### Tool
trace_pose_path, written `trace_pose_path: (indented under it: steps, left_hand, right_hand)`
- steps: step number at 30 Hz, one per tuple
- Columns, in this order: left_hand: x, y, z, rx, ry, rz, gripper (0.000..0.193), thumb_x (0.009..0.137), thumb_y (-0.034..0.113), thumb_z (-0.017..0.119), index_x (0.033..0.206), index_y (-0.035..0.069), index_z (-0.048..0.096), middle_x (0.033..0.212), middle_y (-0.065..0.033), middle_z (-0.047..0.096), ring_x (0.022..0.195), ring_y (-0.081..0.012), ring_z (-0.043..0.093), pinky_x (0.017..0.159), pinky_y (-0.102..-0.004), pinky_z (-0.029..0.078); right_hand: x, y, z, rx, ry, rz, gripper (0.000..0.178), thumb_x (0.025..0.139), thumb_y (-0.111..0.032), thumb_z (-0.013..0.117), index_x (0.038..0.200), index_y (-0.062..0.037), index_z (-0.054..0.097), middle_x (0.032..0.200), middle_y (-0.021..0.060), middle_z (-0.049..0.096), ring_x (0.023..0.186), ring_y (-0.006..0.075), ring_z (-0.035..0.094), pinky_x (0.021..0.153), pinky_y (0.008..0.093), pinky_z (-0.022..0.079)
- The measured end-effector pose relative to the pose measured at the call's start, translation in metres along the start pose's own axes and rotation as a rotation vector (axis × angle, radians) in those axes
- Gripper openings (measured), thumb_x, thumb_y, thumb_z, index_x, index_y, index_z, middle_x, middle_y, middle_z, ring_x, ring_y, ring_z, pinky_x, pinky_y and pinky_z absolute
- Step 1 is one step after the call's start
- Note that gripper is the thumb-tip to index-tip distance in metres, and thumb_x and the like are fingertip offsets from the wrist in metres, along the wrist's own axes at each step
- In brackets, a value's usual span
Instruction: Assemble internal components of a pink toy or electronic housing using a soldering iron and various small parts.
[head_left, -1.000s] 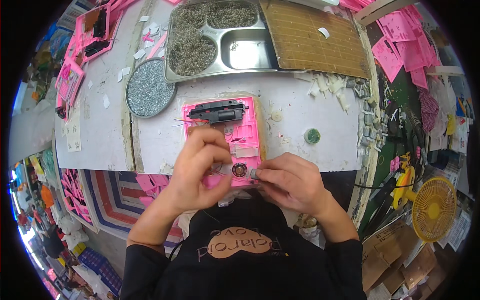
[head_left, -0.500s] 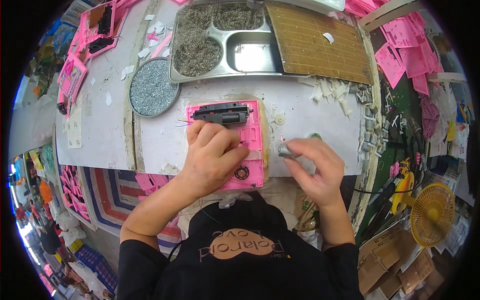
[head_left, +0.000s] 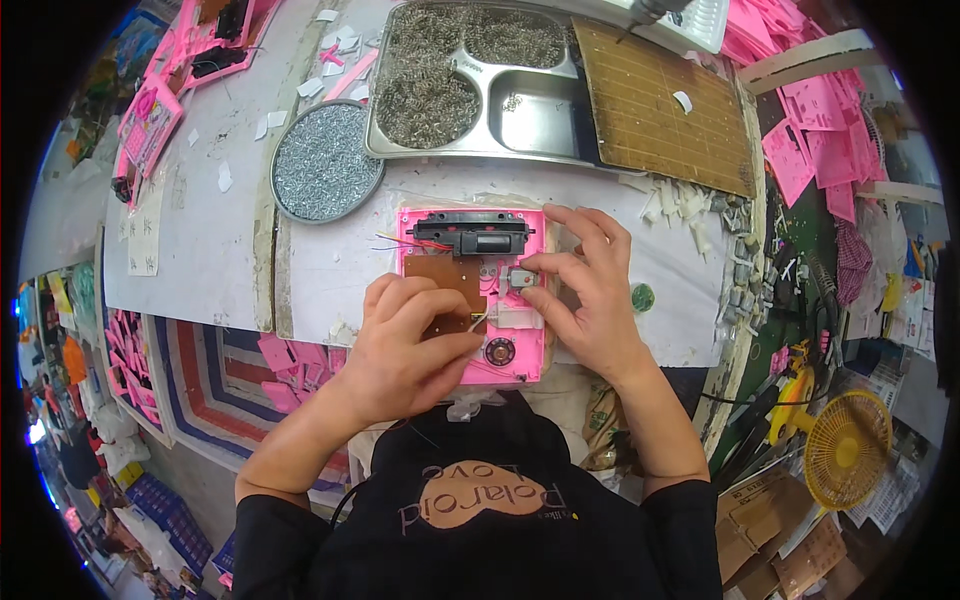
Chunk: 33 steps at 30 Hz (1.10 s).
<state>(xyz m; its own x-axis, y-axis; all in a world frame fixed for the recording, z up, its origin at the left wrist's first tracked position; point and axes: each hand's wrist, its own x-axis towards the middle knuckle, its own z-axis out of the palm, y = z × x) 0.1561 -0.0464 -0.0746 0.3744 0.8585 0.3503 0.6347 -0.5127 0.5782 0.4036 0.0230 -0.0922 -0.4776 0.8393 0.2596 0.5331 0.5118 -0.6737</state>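
A pink plastic housing (head_left: 408,225) lies open in front of me. Across its far end sits a black plastic mechanism (head_left: 470,236), and a brown circuit board (head_left: 440,272) covers part of its left side. A round black speaker-like disc (head_left: 499,350) is set near the close end. My right hand (head_left: 595,295) pinches a small silver motor (head_left: 522,280) between thumb and forefinger, down inside the housing's right side. At the board's near edge, my left hand (head_left: 410,345) is closed in a pinch; a thin pale piece shows at its fingertips, too small to name.
Beyond the housing stands a metal compartment tray (head_left: 490,155) full of small springs, beside a round dish of screws (head_left: 325,165). A brown board (head_left: 665,105) leans over the tray's right. Several small motors (head_left: 740,270) line the right table edge. A yellow fan (head_left: 848,450) stands lower right.
My right hand has brought the silver motor left, from beside the housing to inside it. My left hand has shifted slightly down, uncovering the brown board. The view has moved a little.
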Motion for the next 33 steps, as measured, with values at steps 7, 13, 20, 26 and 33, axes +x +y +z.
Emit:
trace_pose_path:
  steps: [7, 13, 20, 26, 33]
  left_hand:
    - [0.011, -0.023, -0.004, 0.279, 0.172, -0.247, 0.020, 0.077, 0.010, 0.082, 0.094, 0.008, 0.071, 0.103, -0.0086, 0.065, 0.099, -0.0266, 0.061, 0.094, -0.0428, 0.037]
    - [-0.004, -0.015, 0.008, 0.211, 0.138, -0.082, 0.018, 0.074, 0.009, 0.082, 0.086, 0.012, 0.069, 0.086, -0.0022, 0.063, 0.083, -0.0228, 0.060, 0.084, -0.0422, 0.036]
    - [-0.004, -0.017, 0.008, 0.215, 0.197, -0.014, 0.022, 0.070, 0.009, 0.083, 0.086, 0.012, 0.068, 0.085, -0.0009, 0.061, 0.079, -0.0216, 0.060, 0.081, -0.0426, 0.034]
    - [-0.007, -0.018, 0.008, 0.225, 0.213, -0.020, 0.024, 0.067, 0.010, 0.082, 0.088, 0.012, 0.070, 0.086, 0.0002, 0.062, 0.080, -0.0212, 0.060, 0.081, -0.0433, 0.034]
    - [-0.009, -0.032, -0.001, 0.357, 0.209, 0.156, 0.017, 0.067, 0.019, 0.071, 0.083, 0.015, 0.068, 0.093, 0.0039, 0.063, 0.087, -0.0137, 0.060, 0.087, -0.0407, 0.034]
  right_hand:
    - [0.005, -0.003, -0.003, -0.047, -0.032, 0.014, 0.023, 0.077, -0.013, 0.082, 0.098, -0.0101, 0.076, 0.144, 0.0155, 0.056, 0.134, 0.0435, 0.041, 0.111, 0.0503, 0.037]
    - [0.015, -0.010, -0.013, -0.086, -0.085, -0.007, 0.022, 0.074, -0.011, 0.083, 0.095, -0.0095, 0.076, 0.140, 0.0154, 0.058, 0.133, 0.0430, 0.042, 0.110, 0.0503, 0.039]
    - [0.044, -0.035, 0.000, -0.079, -0.022, -0.302, 0.018, 0.069, -0.006, 0.079, 0.086, -0.0081, 0.073, 0.129, 0.0088, 0.065, 0.127, 0.0401, 0.050, 0.099, 0.0483, 0.049]
    - [0.063, -0.039, 0.020, -0.101, -0.165, -0.403, 0.010, 0.072, -0.009, 0.074, 0.081, -0.0065, 0.074, 0.130, 0.0097, 0.066, 0.130, 0.0389, 0.050, 0.101, 0.0487, 0.049]
    - [0.080, -0.035, 0.025, -0.024, -0.303, -0.472, 0.013, 0.071, -0.008, 0.074, 0.085, -0.0073, 0.076, 0.132, 0.0094, 0.065, 0.133, 0.0395, 0.050, 0.104, 0.0502, 0.048]
